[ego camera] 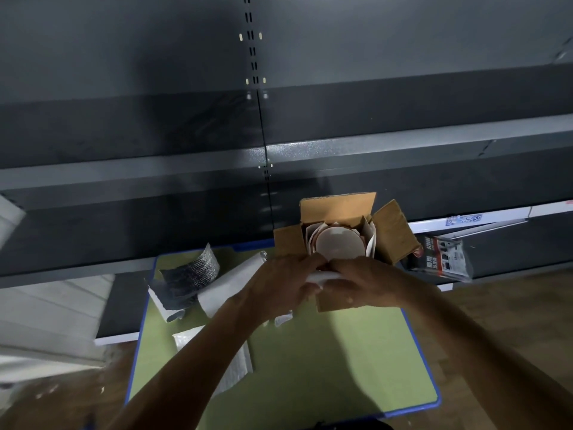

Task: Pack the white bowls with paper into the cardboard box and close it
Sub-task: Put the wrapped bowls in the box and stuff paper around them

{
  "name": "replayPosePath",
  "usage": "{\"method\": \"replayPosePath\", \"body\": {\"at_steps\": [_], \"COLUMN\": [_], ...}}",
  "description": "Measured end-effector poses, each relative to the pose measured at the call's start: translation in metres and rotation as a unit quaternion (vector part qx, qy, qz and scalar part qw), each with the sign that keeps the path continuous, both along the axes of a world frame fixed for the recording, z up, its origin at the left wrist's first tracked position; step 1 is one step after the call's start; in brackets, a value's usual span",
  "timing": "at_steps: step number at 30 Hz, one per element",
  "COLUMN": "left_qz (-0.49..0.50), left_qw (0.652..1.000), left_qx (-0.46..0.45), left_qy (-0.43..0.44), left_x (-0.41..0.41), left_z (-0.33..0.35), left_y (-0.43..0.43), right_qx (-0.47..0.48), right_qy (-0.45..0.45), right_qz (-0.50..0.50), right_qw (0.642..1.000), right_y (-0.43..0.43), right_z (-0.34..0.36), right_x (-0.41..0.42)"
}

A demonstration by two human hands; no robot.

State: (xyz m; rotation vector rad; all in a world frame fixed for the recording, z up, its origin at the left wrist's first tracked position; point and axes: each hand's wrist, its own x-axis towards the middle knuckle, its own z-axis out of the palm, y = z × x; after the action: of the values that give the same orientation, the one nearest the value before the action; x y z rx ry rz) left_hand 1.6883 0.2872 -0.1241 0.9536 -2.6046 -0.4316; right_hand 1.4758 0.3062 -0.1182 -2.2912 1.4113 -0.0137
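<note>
An open cardboard box [392,231] stands at the far edge of a green table [341,367], its flaps spread out. Inside it, a white bowl [339,243] lies with white paper around it. At the box's near edge my left hand [279,280] and my right hand [359,282] meet, and both pinch a piece of white paper [322,277] between them. The near flap of the box is mostly hidden under my hands.
Left of the box lie a dark silvery padded sheet [192,274] and loose white paper sheets [229,283]; more white wrap [235,364] lies under my left forearm. A printed packet [440,259] sits right of the box. Grey shelving rises behind the table.
</note>
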Motion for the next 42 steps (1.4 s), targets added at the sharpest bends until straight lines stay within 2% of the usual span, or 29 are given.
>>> {"method": "replayPosePath", "body": {"at_steps": [2, 4, 7, 12, 15, 18, 19, 21, 23, 26, 28, 32, 38, 40, 42], "left_qz": [-0.024, -0.03, -0.006, 0.036, 0.05, 0.09, 0.116, 0.185, 0.244, 0.276, 0.278, 0.344, 0.351, 0.355, 0.347], "left_qw": [1.0, 0.999, 0.999, 0.982, 0.958, 0.94, 0.929, 0.887, 0.846, 0.853, 0.813, 0.747, 0.645, 0.611, 0.596], "left_qx": [0.011, 0.027, 0.04, 0.184, 0.281, 0.329, 0.348, 0.409, 0.444, 0.402, 0.447, 0.47, 0.503, 0.532, 0.577], "left_qy": [-0.011, -0.017, -0.016, -0.017, 0.0, 0.023, 0.048, 0.113, 0.166, 0.187, 0.249, 0.319, 0.456, 0.466, 0.438], "left_x": [-0.003, -0.004, -0.006, -0.01, -0.018, -0.032, -0.037, -0.052, -0.071, -0.095, -0.105, -0.109, -0.102, -0.098, -0.097], "left_z": [-0.002, -0.006, -0.008, -0.013, -0.004, 0.004, 0.004, 0.006, 0.007, 0.014, 0.019, 0.016, 0.014, 0.015, 0.018], "left_y": [0.003, 0.005, 0.005, -0.003, -0.002, -0.002, -0.002, 0.001, 0.0, -0.008, -0.014, -0.017, -0.013, -0.017, -0.023], "right_qx": [0.121, 0.185, 0.102, 0.0, -0.063, -0.132, -0.166, -0.199, -0.181, -0.208, -0.246, -0.198, -0.118, -0.125, -0.087], "right_qy": [-0.069, -0.101, -0.049, 0.01, 0.005, 0.029, 0.016, -0.036, -0.045, -0.016, 0.02, -0.025, -0.076, -0.065, -0.088], "right_qz": [-0.056, -0.073, -0.033, -0.027, -0.004, 0.031, 0.036, 0.027, 0.031, -0.017, -0.036, -0.002, 0.033, 0.037, 0.03], "right_qw": [0.989, 0.975, 0.993, 1.0, 0.998, 0.99, 0.985, 0.979, 0.982, 0.978, 0.968, 0.98, 0.99, 0.989, 0.992], "right_y": [-0.001, 0.0, -0.004, -0.009, -0.019, -0.024, -0.026, -0.029, -0.037, -0.047, -0.047, -0.043, -0.042, -0.046, -0.05], "right_z": [0.009, 0.014, 0.013, 0.011, 0.008, 0.019, 0.026, 0.033, 0.032, 0.031, 0.038, 0.031, 0.018, 0.012, 0.009], "right_x": [-0.003, -0.005, -0.011, -0.01, -0.02, -0.029, -0.029, -0.03, -0.029, -0.033, -0.034, -0.033, -0.025, -0.023, -0.024]}}
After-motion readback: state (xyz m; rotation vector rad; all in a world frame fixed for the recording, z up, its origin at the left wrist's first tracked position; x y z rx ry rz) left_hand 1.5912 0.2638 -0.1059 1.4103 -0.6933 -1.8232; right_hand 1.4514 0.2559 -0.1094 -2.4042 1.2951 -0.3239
